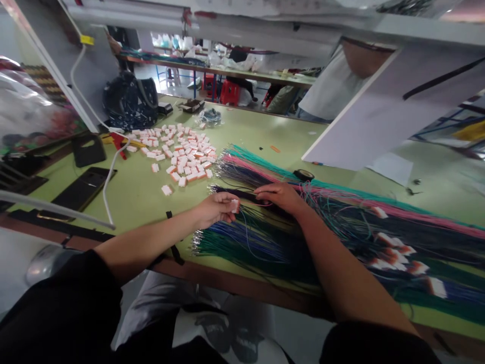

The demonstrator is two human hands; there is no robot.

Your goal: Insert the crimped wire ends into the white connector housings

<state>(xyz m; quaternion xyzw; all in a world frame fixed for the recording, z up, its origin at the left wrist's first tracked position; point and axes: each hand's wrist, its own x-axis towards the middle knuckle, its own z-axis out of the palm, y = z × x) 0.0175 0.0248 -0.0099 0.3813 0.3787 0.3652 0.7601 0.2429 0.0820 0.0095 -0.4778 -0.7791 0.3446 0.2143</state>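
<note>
A small white and orange plastic connector housing [235, 206] is pinched between the fingertips of my left hand [215, 209]. A thin pale wire [247, 230] hangs in a loop from that housing. My right hand [282, 197] reaches over the dark wires [242, 193], its thumb and index finger closed at a wire; its far fingers are hidden. Blue wires [242, 237] and green wires [217, 246] lie nearest me, with bare metal terminals at their left ends. Pink wires [246, 165] and teal wires [261, 157] run along the far side.
Many loose connector housings [185, 156] are heaped at the left. Several wired housings [394, 253] lie under the right forearm's side. A black tape roll [303, 175], phone [81, 189], red-handled pliers [120, 141] and dark bag [131, 101] are on the table. A white panel [379, 111] stands at right.
</note>
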